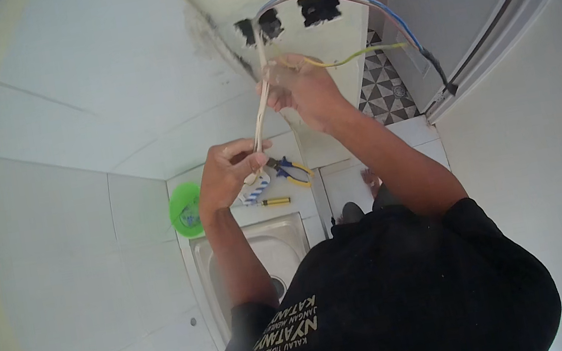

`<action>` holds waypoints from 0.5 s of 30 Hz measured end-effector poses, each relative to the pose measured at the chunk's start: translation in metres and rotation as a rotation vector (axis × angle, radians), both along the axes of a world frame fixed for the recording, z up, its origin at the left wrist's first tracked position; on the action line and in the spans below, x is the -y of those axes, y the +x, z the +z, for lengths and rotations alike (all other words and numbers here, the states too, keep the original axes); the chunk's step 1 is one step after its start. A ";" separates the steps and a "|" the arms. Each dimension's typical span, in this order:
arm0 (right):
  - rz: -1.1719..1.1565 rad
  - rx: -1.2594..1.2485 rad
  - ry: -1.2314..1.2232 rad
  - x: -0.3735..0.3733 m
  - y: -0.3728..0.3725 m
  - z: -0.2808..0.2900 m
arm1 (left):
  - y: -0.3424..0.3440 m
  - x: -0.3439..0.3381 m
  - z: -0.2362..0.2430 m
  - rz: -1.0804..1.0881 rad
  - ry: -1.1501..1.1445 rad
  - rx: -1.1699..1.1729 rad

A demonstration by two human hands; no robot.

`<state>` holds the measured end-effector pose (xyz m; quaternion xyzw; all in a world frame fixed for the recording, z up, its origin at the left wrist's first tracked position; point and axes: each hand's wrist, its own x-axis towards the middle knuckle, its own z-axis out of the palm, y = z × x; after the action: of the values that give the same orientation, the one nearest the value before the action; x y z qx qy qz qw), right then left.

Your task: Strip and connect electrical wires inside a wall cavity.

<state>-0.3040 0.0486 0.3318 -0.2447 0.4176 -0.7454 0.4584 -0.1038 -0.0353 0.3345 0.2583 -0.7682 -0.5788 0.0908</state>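
A bundle of white cable hangs from a rough cut opening in the wall. My left hand pinches its lower end between thumb and fingers. Higher up, closer to the opening, my right hand has its fingers closed around the same cable. Blue and brown wires arc out of that opening to the right, and a yellow-green wire passes by my right hand. These wires meet at a dark wrapped end, which hangs free.
Pliers with blue-yellow handles, a yellow-handled screwdriver and a blue-and-white striped item lie on the tiled counter below my hands. A green bowl stands left, by a steel sink. A second wall opening is to the right.
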 end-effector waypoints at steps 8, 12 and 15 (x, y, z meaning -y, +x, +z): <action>0.009 0.023 0.014 -0.049 0.025 -0.053 | -0.017 -0.021 -0.014 -0.063 0.396 -0.241; 0.127 0.211 -0.028 -0.090 0.087 -0.059 | -0.030 -0.029 -0.026 -0.092 0.263 -0.309; 0.099 0.294 0.011 -0.106 0.092 -0.061 | -0.042 -0.033 -0.025 -0.124 0.216 -0.343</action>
<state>-0.2119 0.1545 0.2704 -0.1507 0.3375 -0.7473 0.5522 -0.1463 -0.0027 0.3092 0.1164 -0.6893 -0.6978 0.1561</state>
